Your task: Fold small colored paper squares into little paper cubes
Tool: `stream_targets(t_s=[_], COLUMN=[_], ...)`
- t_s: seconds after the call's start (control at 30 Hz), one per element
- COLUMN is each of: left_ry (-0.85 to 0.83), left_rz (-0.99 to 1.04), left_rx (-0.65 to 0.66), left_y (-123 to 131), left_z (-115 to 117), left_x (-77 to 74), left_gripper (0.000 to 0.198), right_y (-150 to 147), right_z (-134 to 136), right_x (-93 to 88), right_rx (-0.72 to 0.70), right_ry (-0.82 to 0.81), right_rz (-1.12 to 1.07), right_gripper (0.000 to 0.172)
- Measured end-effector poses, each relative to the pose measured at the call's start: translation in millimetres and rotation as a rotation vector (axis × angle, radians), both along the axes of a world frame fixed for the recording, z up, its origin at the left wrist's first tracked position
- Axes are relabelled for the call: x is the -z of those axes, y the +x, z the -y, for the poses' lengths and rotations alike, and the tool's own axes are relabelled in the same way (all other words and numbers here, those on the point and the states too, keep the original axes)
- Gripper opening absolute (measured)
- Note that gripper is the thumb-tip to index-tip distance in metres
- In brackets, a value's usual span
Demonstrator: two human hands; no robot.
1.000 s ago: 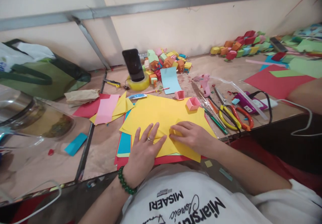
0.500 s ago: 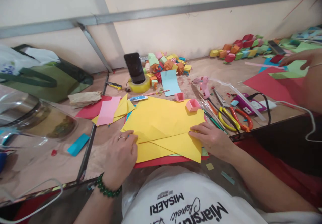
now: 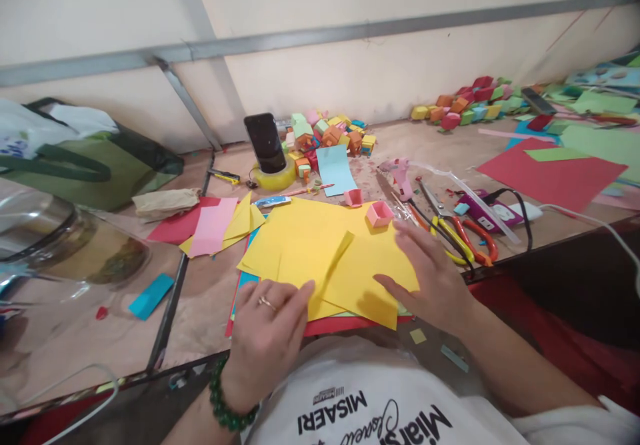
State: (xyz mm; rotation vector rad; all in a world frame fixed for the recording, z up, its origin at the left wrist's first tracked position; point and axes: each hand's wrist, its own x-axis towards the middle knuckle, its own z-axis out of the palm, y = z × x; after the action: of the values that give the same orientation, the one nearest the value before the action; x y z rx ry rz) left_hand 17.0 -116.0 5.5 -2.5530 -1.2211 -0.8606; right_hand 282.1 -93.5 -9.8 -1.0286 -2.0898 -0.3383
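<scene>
The left hand (image 3: 273, 315), curled so I cannot tell its grip, is nearer the yellow paper (image 3: 339, 258), whose raised fold slants away and rightward between it and the spread right hand (image 3: 425, 278), short of the pink paper box (image 3: 380, 215)

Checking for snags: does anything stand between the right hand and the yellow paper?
Nothing visible stands between the right hand and the yellow paper. The larger pink box sits near that hand, toward the paper's far edge, rather than between them.
</scene>
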Motion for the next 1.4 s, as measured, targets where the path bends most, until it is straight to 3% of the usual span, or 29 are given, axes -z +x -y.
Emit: stream_targets(t_s=[0.07, 0.17, 0.23, 0.33, 0.47, 0.57, 0.67, 0.73, 0.83, 0.9, 0.97, 1.07, 1.27, 1.4], left_ry=[0.064, 0.073, 0.032, -0.077, -0.213, -0.262, -0.345, -0.458, -0.614, -0.664, -0.672, -0.596, -0.361, -0.341], left_rz=[-0.119, -0.228, -0.226, -0.153, -0.115, -0.068, 0.050, 0.159, 0.316, 0.356, 0.339, 0.270, 0.091, 0.059], left_rx=[0.059, 0.102, 0.116, 0.134, 0.126, 0.130, 0.078, 0.021, -0.078, -0.134, -0.124, -0.034, 0.035, 0.010], left_y=[5, 12, 14, 11, -4, -14, -19, -21, -22, -22, -23, -23, -21, -19], left_z=[9, 13, 13, 9, 2, -3, -8, -12, -18, -22, -25, -25, -16, -16], left_x=[-2.1, 1.8, 2.9, 0.7, 5.2, 18.1, 30.4, 35.6, 39.6, 40.7, 40.8, 39.5, 37.1, 35.9], left_gripper=[0.023, 0.020, 0.019, 0.024, 0.047, 0.054, 0.053, 0.055, 0.051, 0.035, 0.024, 0.036, 0.043, 0.049], right_y=[-8, -17, -18, -15, -7, -3, -1, -1, -4, -5, -5, -2, -1, -4], right_z=[2, -1, -6, -11, -12, -14, -21, -27, -35, -38, -40, -41, -34, -30], right_x=[-10.4, -15.0, -9.6, 2.9, 12.3, 13.5, 14.9, 17.8, 23.6, 26.5, 28.1, 31.1, 31.9, 26.4], right_rx=[-0.027, -0.096, -0.168, -0.242, -0.325, -0.366, -0.317, -0.291, -0.240, -0.223, -0.259, -0.364, -0.557, -0.499], right_ry=[0.079, 0.085, 0.033, -0.049, -0.210, -0.449, -0.634, -0.713, -0.808, -0.822, -0.813, -0.766, -0.446, -0.592], right_rz=[0.012, 0.151, 0.215, 0.236, 0.149, 0.033, -0.034, -0.061, -0.153, -0.204, -0.193, -0.112, -0.052, -0.030], right_gripper=[0.060, 0.027, 0.019, 0.023, 0.026, 0.048, 0.069, 0.069, 0.055, 0.049, 0.056, 0.067, 0.048, 0.044])
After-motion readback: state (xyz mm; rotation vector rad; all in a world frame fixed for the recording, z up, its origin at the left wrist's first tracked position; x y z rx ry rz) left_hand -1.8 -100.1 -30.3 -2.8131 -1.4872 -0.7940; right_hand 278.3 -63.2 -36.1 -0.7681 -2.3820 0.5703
